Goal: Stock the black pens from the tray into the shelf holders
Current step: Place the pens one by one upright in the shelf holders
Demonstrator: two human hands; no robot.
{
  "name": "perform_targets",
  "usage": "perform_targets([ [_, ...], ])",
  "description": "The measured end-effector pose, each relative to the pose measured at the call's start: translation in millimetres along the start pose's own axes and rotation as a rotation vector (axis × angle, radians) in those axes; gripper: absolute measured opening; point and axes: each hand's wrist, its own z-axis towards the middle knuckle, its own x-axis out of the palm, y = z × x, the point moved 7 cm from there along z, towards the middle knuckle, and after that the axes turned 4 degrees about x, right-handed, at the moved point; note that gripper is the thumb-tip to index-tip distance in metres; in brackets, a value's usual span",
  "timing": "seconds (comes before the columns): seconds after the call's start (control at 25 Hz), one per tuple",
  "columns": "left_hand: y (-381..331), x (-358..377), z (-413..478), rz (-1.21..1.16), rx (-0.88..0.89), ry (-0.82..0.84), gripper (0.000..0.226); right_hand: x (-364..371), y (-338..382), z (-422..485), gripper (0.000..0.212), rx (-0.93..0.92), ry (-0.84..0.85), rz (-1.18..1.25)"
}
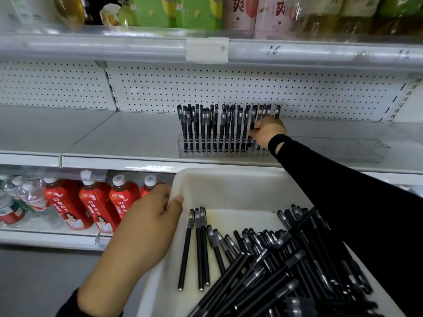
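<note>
Head view has the right hand (266,131) reaching up toward 12 o'clock. Its fingers (254,132) are curled and pinch one black pen (252,120), held upright over the clear holder (206,153) on the shelf (114,138). I judge this is so the pen can drop straight into a free slot at the right end of the standing row (206,124). At 8 o'clock the left hand (146,227) grips the left rim of the white tray (229,186), thumb hooked over the wall and the other fingers outside. That likely keeps the tray level and close under the shelf, so each reach is short. The loose pens (263,259) lie in the tray at 5 o'clock, three of them lined up apart from the heap. The right hand covers the slots beneath it, so I cannot tell whether the pen's tip is seated. The black sleeve (354,202) hides the tray's right side, and the frame cuts off its near edge. A second holder (343,148) at 2 o'clock looks empty but is hard to read. The bottles (229,12) above are blurred.
</note>
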Motion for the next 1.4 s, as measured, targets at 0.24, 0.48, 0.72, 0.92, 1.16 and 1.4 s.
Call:
perform_targets([
  [0.24, -1.2, -2.5, 10.4, 0.014, 0.019, -0.026, 0.017, -8.1, -2.4, 8.4, 0.021, 0.072, 0.002, 0.145],
  [0.48, -0.7, -4.2, 24.0, -0.085, 0.009, -0.074, 0.019, -7.0, -0.4, 13.0, 0.027, 0.088, 0.07, 0.1],
  [0.72, 15.1, -15.7, 36.0, -0.062, -0.047, -0.135, 0.021, -4.8, 4.7, 13.4, 0.037, 0.095, 0.056, -0.138],
  [0.92, 16.8, -16.3, 41.4, -0.027, -0.046, -0.122, 0.019, -4.5, 5.1, 10.6, 0.032, 0.077, 0.058, -0.238],
  [1.16, 12.7, -13.6, 47.5, 0.068, -0.038, -0.077, 0.02, -56.2, 30.2, -30.3, 0.034, -0.143, -0.178, -0.281],
  [1.4, 11.5, -9.4, 46.3, 0.109, -0.035, -0.052, 0.017, -25.6, 80.5, -138.6, 0.03, -0.572, 0.4, -0.164],
])
